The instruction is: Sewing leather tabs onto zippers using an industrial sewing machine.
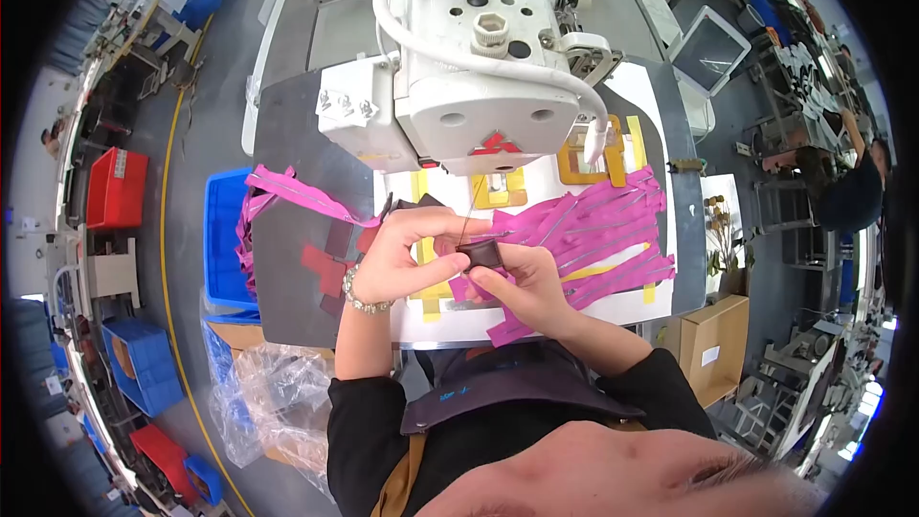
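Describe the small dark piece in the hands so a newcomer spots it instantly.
Find the big white machine, then the left hand and right hand meeting just below it in view. Between them is a small dark brown piece, compact and dark against the long magenta strips.

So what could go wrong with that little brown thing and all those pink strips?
The small, shiny dark-brown piece might slip, since only the person's bare fingers hold it. The long, flat magenta zipper strips lie loosely over each other, so they could slide or get tangled.
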A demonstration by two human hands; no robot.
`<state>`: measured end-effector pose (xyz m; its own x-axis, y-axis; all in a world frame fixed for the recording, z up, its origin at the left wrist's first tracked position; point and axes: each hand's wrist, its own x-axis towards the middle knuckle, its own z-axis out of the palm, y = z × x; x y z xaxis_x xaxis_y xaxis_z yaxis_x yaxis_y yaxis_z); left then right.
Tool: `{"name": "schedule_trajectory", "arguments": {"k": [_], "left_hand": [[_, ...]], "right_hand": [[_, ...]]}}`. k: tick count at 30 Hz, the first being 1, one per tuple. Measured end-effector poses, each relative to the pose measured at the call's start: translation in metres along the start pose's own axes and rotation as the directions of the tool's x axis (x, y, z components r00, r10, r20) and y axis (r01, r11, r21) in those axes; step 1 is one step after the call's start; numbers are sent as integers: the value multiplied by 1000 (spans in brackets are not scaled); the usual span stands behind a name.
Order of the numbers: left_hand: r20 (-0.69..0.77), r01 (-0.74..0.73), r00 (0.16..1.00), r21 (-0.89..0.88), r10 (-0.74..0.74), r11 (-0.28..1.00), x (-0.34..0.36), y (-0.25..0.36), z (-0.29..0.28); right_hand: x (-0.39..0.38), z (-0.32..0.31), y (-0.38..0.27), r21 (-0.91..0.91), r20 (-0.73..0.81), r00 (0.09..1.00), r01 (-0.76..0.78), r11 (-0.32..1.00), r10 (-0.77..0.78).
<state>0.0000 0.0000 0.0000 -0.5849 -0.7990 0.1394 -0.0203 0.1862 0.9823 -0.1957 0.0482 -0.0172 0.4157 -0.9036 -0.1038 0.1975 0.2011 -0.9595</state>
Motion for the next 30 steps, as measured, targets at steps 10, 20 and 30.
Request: {"name": "schedule_trajectory", "arguments": {"k": [10,20,30], "left_hand": [[-153,116,978,-166,-141,979,3,-1,13],[-123,200,959,-342,-255,918,5,-7,12],[-138,232,945,-362,-298,903,7,-10,7]], "right_hand": [[7,-6,6,-95,19,999,31,995,-30],[6,-12,23,156,103,993,-72,985,57],[5,-10,22,90,26,998,-62,994,60]]}}
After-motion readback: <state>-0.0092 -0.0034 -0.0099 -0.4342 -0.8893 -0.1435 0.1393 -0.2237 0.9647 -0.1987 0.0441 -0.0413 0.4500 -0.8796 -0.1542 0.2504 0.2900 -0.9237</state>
